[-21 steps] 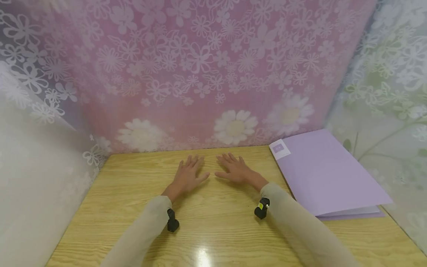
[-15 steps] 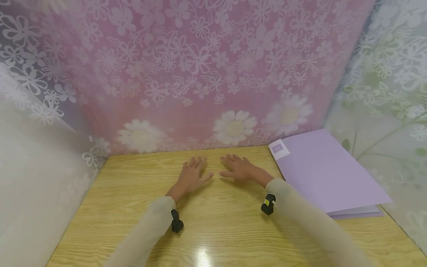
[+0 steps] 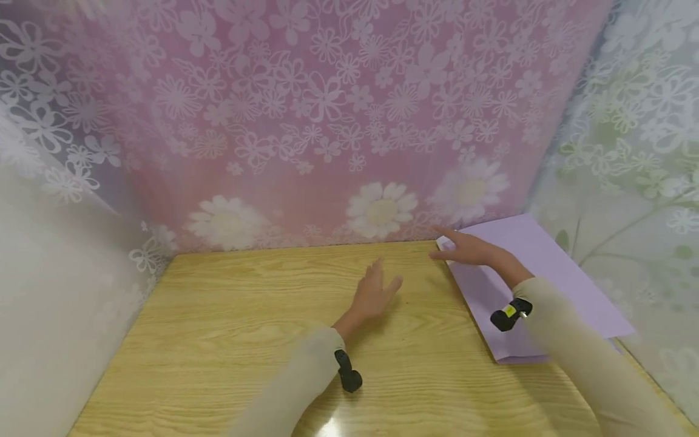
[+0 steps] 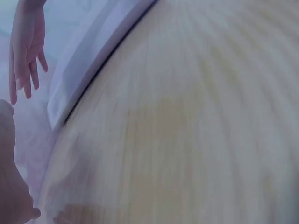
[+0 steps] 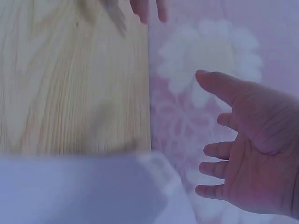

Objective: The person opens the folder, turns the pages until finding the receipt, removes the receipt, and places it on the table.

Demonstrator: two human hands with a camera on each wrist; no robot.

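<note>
A purple folder (image 3: pixel 537 243) lies at the right of the wooden table, its label corner partly hidden by my right hand (image 3: pixel 468 247). That hand hovers over the folder's far left corner with fingers extended and holds nothing. In the right wrist view, the right hand (image 5: pixel 261 154) shows its palm with thumb and fingers spread, beside the folder's pale corner (image 5: pixel 93 191). My left hand (image 3: pixel 372 295) is over the middle of the table, left of the folder, fingers straight and thumb apart, with nothing in it. The left wrist view shows the folder's edge (image 4: pixel 96 58) close by.
The wooden table (image 3: pixel 218 315) backs onto a pink flowered curtain (image 3: pixel 327 152). Pale flowered hangings close it in on the left and right (image 3: pixel 633 212). A light reflection shows at the table's front.
Both hands have moved right from the middle of the table. The right hand has risen and now overlaps the folder; the left hand has followed toward the folder's left side.
</note>
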